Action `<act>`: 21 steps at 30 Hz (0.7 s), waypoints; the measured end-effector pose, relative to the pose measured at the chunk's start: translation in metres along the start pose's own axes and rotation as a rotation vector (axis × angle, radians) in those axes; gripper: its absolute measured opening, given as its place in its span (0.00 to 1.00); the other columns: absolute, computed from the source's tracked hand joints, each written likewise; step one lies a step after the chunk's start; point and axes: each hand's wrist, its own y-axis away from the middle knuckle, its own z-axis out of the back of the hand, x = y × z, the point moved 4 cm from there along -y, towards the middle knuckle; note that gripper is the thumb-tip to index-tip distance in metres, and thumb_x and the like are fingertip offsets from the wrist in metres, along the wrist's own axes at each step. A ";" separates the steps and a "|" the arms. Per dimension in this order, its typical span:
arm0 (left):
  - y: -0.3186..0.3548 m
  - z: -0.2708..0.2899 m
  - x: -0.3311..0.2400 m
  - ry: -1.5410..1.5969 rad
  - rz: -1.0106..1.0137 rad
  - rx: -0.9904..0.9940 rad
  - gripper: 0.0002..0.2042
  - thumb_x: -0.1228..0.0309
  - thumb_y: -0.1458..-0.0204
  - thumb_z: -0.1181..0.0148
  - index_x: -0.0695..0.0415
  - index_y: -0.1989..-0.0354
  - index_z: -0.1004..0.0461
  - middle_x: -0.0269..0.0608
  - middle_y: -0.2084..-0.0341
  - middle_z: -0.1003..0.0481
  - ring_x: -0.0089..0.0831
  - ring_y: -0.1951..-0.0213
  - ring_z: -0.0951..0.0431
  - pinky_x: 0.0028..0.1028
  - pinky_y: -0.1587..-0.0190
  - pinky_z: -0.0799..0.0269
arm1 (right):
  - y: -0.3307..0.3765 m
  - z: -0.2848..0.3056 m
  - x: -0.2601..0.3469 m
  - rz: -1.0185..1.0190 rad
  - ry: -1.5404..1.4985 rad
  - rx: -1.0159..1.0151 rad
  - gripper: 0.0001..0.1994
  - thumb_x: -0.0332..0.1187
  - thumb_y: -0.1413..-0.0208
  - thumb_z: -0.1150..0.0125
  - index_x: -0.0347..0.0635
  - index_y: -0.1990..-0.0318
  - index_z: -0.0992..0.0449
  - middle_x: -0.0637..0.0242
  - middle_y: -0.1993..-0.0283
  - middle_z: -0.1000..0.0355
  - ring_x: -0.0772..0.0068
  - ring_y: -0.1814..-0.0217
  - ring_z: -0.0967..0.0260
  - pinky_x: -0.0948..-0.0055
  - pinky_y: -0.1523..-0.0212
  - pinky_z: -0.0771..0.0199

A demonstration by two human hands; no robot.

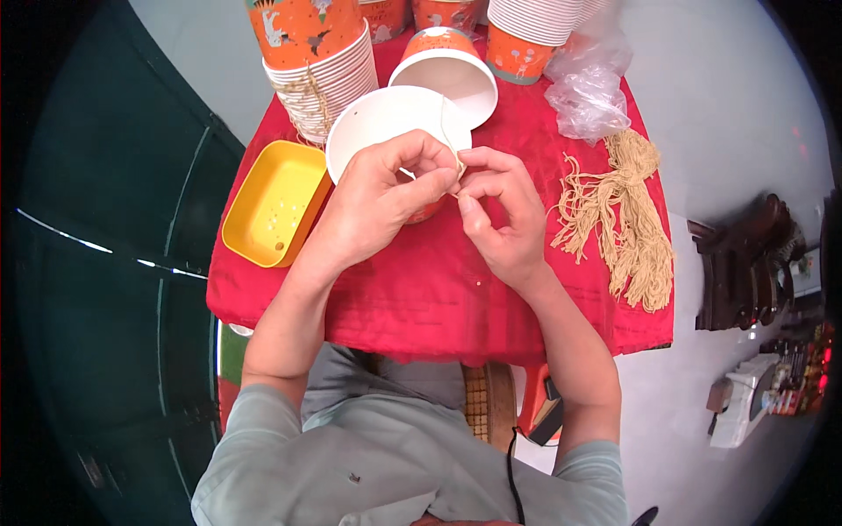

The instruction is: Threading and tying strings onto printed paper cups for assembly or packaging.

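My left hand (377,193) and my right hand (504,210) meet above the middle of the table, thumbs and fingertips pinched together. Between them is a thin pale string (460,167), and a strand of it loops up in front of a white paper bowl (386,114). Fingers hide most of the string where the two hands come together. The bowl stands just beyond my hands, its white inside showing. To the right of my right hand lies a bundle of tan strings (627,219), gathered at its top and fanned out below.
At the left sits a yellow plastic tub (274,206) with small bits inside. Behind it rises a stack of paper bowls (320,83) with tan strings hanging on it. Another bowl (452,79) lies tipped on its side. A clear plastic bag (588,101) rests on the red tablecloth (421,324).
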 end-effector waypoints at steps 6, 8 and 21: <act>0.003 -0.013 -0.001 -0.281 -0.122 -0.012 0.08 0.74 0.32 0.35 0.64 0.51 0.16 0.37 0.60 0.16 0.20 0.58 0.18 0.25 0.51 0.22 | 0.004 0.004 0.009 0.141 0.113 -0.004 0.10 0.19 0.47 0.30 0.39 0.59 0.22 0.53 0.32 0.27 0.63 0.49 0.18 0.64 0.48 0.15; 0.001 -0.015 -0.003 -0.360 -0.238 -0.051 0.08 0.77 0.35 0.35 0.64 0.51 0.15 0.40 0.62 0.16 0.27 0.61 0.16 0.27 0.55 0.21 | 0.005 0.003 0.010 0.153 0.108 -0.017 0.10 0.19 0.47 0.29 0.40 0.60 0.22 0.53 0.33 0.25 0.60 0.52 0.17 0.62 0.50 0.14; -0.002 -0.004 -0.004 -0.351 -0.197 -0.111 0.02 0.79 0.34 0.35 0.61 0.58 0.23 0.31 0.64 0.22 0.18 0.59 0.22 0.23 0.51 0.26 | 0.001 -0.009 -0.005 0.110 0.098 -0.163 0.07 0.22 0.43 0.30 0.40 0.60 0.23 0.60 0.61 0.23 0.56 0.59 0.21 0.59 0.59 0.20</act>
